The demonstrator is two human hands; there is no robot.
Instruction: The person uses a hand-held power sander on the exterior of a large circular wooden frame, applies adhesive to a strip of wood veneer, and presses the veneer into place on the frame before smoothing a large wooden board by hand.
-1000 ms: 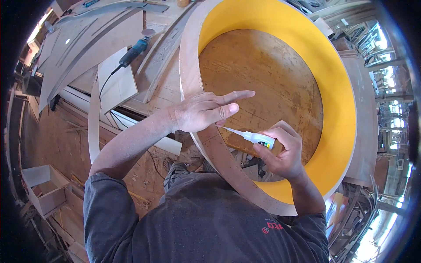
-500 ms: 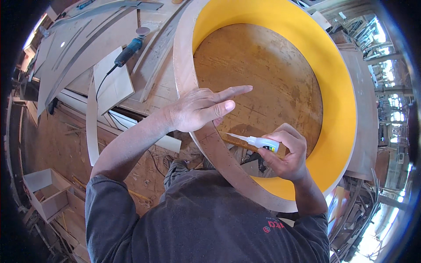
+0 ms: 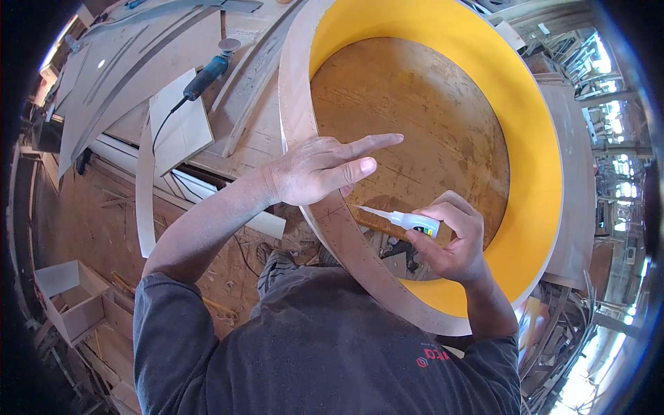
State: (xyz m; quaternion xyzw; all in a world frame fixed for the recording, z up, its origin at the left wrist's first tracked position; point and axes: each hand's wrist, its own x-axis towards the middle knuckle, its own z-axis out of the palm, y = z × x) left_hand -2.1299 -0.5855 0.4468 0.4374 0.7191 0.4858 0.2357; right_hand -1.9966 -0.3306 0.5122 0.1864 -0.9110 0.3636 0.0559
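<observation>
My left hand (image 3: pixel 321 168) lies across the near-left rim of a large wooden ring (image 3: pixel 299 90), which has a yellow inner wall (image 3: pixel 529 131). Its thumb and a finger are stretched out to the right over the opening, and some fingers are partly hidden beneath. In my right hand (image 3: pixel 453 238) is a small white glue bottle (image 3: pixel 416 223) with a long thin nozzle, held on its side. The nozzle points left toward the inner edge of the ring, just below my left hand. Whether the tip touches the ring, I cannot tell.
A teal power sander (image 3: pixel 206 79) with a round head and a cord rests on the bench at left, among thin wooden boards (image 3: pixel 181 131) and strips. An open wooden box (image 3: pixel 72 297) stands at lower left. Scrap strips (image 3: pixel 564 332) pile up at right.
The ring and bench have shifted slightly in view. Both hands keep nearly the same pose, and the glue bottle has barely moved.
</observation>
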